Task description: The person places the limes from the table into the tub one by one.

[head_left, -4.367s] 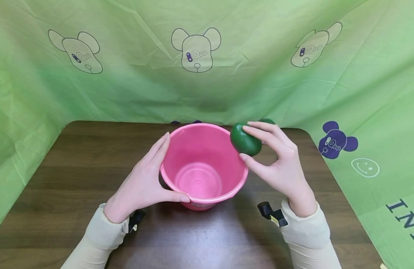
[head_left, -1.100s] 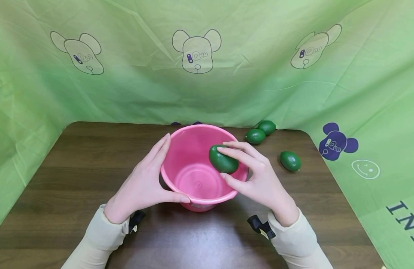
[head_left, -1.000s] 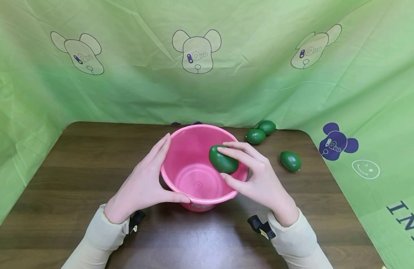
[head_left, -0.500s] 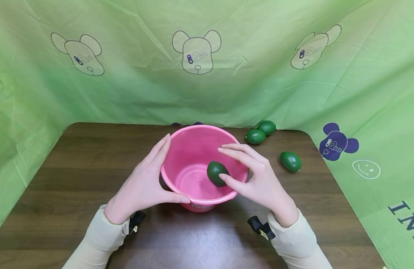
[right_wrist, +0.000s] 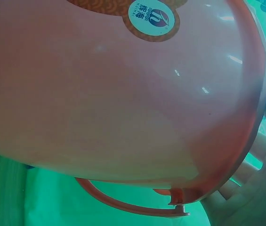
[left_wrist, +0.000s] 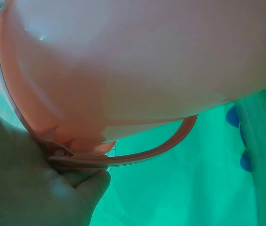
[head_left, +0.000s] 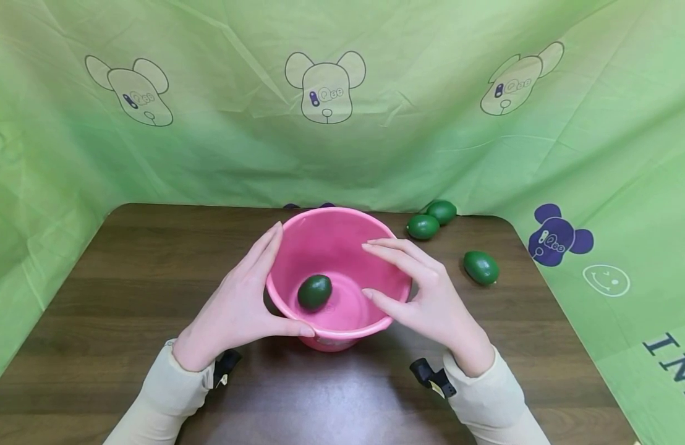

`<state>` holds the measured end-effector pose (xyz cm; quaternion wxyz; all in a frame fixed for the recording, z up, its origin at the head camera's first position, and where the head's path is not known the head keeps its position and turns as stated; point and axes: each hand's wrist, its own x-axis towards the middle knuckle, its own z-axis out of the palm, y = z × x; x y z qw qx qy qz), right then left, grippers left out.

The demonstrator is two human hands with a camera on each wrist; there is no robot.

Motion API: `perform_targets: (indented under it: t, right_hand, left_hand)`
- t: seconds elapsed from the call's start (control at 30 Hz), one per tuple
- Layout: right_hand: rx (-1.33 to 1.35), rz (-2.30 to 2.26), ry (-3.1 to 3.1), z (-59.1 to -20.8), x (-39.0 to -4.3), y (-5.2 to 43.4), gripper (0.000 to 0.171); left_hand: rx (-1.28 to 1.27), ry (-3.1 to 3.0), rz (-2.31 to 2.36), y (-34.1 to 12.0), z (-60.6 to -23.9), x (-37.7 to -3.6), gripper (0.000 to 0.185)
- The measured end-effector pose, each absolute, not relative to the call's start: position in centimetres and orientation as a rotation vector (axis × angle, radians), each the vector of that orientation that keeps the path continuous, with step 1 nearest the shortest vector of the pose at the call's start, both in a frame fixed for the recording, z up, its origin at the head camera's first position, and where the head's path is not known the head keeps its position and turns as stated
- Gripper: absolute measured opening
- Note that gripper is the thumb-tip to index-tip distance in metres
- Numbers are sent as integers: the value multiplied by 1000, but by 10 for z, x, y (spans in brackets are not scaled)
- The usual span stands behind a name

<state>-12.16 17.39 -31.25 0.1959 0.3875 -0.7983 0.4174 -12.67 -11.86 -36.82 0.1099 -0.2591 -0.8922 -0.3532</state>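
A pink bucket [head_left: 342,247] stands on the table, its mouth tilted toward the head view. My left hand [head_left: 237,303] holds its left rim, fingers along the outside and thumb at the front edge. In the left wrist view, the bucket's handle [left_wrist: 156,151] hangs below that hand. One dark green lime [head_left: 314,292] lies inside the bucket, toward the left of its floor. My right hand [head_left: 426,296] is over the right rim, thumb and fingers spread apart with nothing between them. The right wrist view shows the bucket's outer wall with a round label [right_wrist: 151,18].
Two limes lie together at the back right of the table, a front one [head_left: 423,227] and a rear one [head_left: 441,212]. Another lime [head_left: 481,267] is to the right of my right hand. A green printed cloth [head_left: 376,148] hangs behind the wooden table [head_left: 125,278].
My right hand brought the lime from the right rim into the bucket and let go. The lime dropped and rolled left across the bucket's floor. My left hand stayed on the rim.
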Motion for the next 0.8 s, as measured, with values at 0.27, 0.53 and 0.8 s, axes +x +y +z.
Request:
perform_targets:
  t: [0.27,0.53,0.8]
  right_hand:
    - [1085,1171,-2237,-312,-122,175,61]
    - [1057,1163,-2249,-320,-126,180,63]
    - [1007,1137,-2254,-339,-139,194,73]
  left_hand:
    - [-762,-2621,-1037,-118,-368,-127,140]
    - [-770,-2611,-1050,-119,-368,-127,139]
    - [-761,-2615,-1055,-118,-368,-127,139]
